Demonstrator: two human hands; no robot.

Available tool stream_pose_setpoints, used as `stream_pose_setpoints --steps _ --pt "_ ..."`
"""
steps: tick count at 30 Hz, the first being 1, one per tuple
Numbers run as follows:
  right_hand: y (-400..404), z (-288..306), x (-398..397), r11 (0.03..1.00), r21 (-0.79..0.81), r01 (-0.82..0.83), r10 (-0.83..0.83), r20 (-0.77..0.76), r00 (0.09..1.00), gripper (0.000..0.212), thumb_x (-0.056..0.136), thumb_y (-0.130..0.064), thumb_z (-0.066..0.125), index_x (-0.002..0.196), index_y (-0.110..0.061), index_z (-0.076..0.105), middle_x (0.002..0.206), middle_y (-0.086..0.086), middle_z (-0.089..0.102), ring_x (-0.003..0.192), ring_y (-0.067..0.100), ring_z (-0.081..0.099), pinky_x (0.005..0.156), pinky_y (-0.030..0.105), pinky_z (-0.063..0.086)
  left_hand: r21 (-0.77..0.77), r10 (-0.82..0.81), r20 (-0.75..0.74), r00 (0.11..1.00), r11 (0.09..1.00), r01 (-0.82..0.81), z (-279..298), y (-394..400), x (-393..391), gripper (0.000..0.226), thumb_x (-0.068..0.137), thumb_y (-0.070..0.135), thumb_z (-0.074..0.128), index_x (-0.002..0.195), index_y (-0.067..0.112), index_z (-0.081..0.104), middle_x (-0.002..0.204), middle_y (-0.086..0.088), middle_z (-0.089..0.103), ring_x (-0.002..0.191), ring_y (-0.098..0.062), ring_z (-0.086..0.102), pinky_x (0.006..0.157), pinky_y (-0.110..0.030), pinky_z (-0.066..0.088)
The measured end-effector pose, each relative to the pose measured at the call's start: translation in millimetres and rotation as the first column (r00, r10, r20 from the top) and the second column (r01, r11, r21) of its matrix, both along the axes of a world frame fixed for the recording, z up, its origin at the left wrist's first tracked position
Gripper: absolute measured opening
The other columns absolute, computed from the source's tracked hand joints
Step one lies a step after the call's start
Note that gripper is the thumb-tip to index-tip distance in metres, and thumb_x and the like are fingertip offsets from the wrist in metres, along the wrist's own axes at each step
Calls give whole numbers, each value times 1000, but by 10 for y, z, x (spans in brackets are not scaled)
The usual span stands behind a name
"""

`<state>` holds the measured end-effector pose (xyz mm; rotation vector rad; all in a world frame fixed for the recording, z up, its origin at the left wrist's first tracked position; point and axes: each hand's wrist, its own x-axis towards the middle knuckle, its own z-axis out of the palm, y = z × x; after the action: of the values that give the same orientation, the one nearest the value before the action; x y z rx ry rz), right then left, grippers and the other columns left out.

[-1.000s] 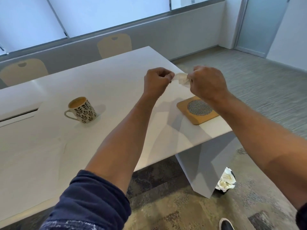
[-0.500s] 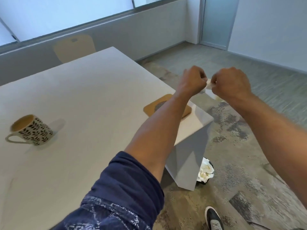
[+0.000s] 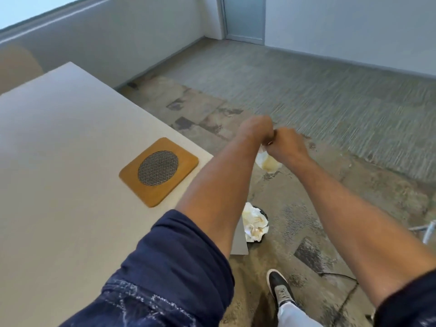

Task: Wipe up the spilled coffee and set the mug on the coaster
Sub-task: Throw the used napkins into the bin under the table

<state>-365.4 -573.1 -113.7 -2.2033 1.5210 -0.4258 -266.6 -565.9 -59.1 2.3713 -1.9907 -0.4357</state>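
- A white flat-topped bench (image 3: 59, 142) filled the left side of the view, its right edge running diagonally toward the person.
- A square wooden coaster with rounded corners and a round grey mesh centre (image 3: 158, 171) lay flat on the bench, near its right edge, with nothing on it.
- The mug was out of view.
- The left hand (image 3: 256, 128), on a bare forearm with a rolled-up dark blue sleeve (image 3: 174, 260), was out past the bench's right edge, over the floor, fingers curled into a fist against the right hand; whether it gripped the paper could not be told.
- A crumpled white paper napkin with a brown coffee stain (image 3: 267, 162) hung beneath the two hands, above the floor.
- The right hand (image 3: 284, 143) was curled around the top of that napkin, knuckles touching the left hand.
- Lower down, a wad of stained white paper (image 3: 254, 221) sat in a small dark bin on the mottled carpet floor (image 3: 330, 190), just beside the bench's base.
- A black and grey shoe (image 3: 279, 287) stood on the floor near the bottom edge.
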Motion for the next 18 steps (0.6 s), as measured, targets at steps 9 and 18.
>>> stream_pose_setpoints --steps 9,18 --pt "-146 -1124 -139 977 215 -4 -5 39 999 37 88 -9 63 53 -15 51 53 0 47 58 27 51 54 31 37 295 -28 79 996 955 3 -1023 -331 -185 27 93 13 64 117 3 72 119 -14 70 102 -34 65 77 -40 50" --pt "-276 -1833 26 949 308 -62 72 -21 997 35 79 -1 56 50 -19 48 51 -3 49 55 26 52 44 25 31 441 43 85 995 894 -76 -1870 -299 -68 27 99 10 52 117 1 70 118 -15 69 109 -35 65 89 -43 53"
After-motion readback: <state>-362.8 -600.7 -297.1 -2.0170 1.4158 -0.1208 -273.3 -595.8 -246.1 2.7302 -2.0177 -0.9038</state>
